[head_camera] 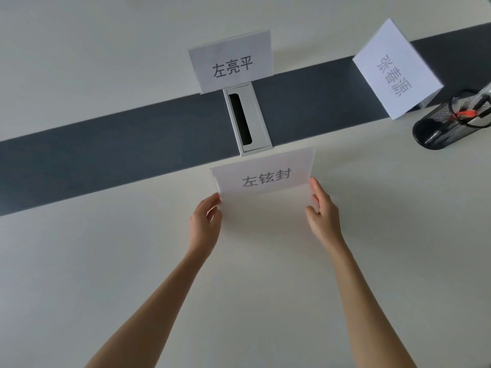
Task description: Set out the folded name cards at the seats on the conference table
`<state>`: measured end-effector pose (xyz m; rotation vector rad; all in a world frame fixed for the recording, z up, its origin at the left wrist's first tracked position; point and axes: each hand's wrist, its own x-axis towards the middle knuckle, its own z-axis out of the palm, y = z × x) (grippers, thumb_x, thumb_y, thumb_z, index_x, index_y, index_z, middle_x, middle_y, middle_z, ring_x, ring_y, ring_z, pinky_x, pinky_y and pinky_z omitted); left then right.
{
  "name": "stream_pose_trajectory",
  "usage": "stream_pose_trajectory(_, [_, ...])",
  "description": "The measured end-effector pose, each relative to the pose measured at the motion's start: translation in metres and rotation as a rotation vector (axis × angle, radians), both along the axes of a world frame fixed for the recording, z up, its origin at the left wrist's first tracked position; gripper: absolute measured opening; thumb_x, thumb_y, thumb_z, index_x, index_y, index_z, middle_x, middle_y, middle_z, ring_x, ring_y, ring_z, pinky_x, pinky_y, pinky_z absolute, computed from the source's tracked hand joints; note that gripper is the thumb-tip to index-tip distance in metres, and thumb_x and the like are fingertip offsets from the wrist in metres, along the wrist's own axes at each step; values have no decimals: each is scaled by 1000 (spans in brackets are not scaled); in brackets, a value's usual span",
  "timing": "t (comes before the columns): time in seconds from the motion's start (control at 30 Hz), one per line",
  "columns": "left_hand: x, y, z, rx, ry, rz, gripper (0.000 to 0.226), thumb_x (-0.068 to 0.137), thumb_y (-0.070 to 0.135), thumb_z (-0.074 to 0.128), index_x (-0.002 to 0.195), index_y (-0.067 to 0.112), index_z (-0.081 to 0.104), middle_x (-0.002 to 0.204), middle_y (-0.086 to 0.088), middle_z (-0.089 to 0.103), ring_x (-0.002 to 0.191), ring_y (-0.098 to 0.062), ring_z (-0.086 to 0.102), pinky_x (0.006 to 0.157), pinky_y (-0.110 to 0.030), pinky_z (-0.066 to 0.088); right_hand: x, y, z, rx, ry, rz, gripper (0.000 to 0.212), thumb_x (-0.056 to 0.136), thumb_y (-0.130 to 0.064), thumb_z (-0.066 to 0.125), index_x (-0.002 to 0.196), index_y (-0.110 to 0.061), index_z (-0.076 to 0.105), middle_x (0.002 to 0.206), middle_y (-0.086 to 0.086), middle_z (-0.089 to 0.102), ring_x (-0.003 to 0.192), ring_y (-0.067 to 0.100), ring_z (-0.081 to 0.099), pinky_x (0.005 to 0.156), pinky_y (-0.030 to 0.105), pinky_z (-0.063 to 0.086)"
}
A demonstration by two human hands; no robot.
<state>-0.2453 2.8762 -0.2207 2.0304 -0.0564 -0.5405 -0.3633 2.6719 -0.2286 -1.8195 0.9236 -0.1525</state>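
Observation:
A folded white name card (263, 176) with grey printed characters stands on the white conference table (265, 274), just in front of the cable box. My left hand (206, 220) is at the card's lower left corner, fingertips touching its edge. My right hand (322, 208) is at the card's right edge, fingers apart and palm turned inward. Neither hand closes around the card. A second name card (231, 62) stands across the dark strip, its print facing me. A third name card (396, 67) stands at the far right, turned sideways.
A dark grey strip (119, 139) runs across the table's middle, with a silver cable box (245, 119) set into it. A black mesh pen holder (449, 120) with pens stands at the right edge, beside the third card.

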Motion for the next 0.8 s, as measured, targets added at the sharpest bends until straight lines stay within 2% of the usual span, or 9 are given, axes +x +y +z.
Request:
stream_pose_trajectory(0.03, [-1,-1,2,-16,9,1,44,84,-4,41,125,7,52,125,-8,59,108,-11,55,83,2,39,3,-2,1,16,8,2,64,83,9,38,141,-15,29,147,9,37,131,25,42,87,5,30])
stream_pose_trajectory(0.13, [-5,-6,9,-96,45,-3,49,83,-6,39,128,10,50,127,-2,59,114,-7,54,100,-18,40,11,-6,5,51,22,7,65,84,8,36,142,-19,29,145,11,38,130,25,43,91,17,32])
stream_pose_trajectory(0.27, [-8,-10,14,-137,64,-19,52,82,-6,38,128,15,51,119,12,61,103,13,55,99,-16,40,19,-13,7,30,38,17,64,84,7,37,142,-19,29,142,15,40,127,27,46,94,21,33])
stream_pose_trajectory(0.43, [-12,-11,12,-131,106,-11,56,83,-5,39,137,12,38,141,2,46,128,-6,43,112,-29,32,18,-14,6,17,51,29,65,83,7,36,142,-19,28,144,14,37,128,27,45,96,23,34])
stream_pose_trajectory(0.5, [-13,-11,12,-138,112,-19,57,84,-6,39,137,13,38,138,7,46,124,1,45,109,-24,34,18,-12,6,-4,57,33,65,83,8,37,142,-18,27,145,13,37,128,26,44,95,22,33])
stream_pose_trajectory(0.6, [-12,-9,10,-138,94,-43,56,84,-7,39,136,15,39,127,17,47,103,22,49,91,-2,38,18,-9,4,-19,47,27,66,83,8,37,142,-18,27,146,10,36,129,24,42,96,22,34])
stream_pose_trajectory(0.67, [-11,-7,10,-114,91,-56,56,85,-6,40,137,15,37,127,16,45,107,15,48,87,0,37,17,-5,4,-42,42,32,66,82,8,38,143,-17,26,148,9,34,133,23,38,104,30,34])
stream_pose_trajectory(0.73, [-8,-4,10,-99,102,-66,55,87,-4,42,138,13,33,133,10,43,119,-1,44,96,-11,36,19,-4,5,-64,37,40,67,82,8,39,143,-14,24,151,7,30,139,22,30,112,34,28])
stream_pose_trajectory(0.8, [-8,1,11,-96,112,-75,55,87,-2,43,139,13,31,139,-1,45,123,-7,42,101,-21,34,17,5,5,-108,41,46,67,82,8,41,144,-9,22,153,8,25,142,21,23,113,23,18])
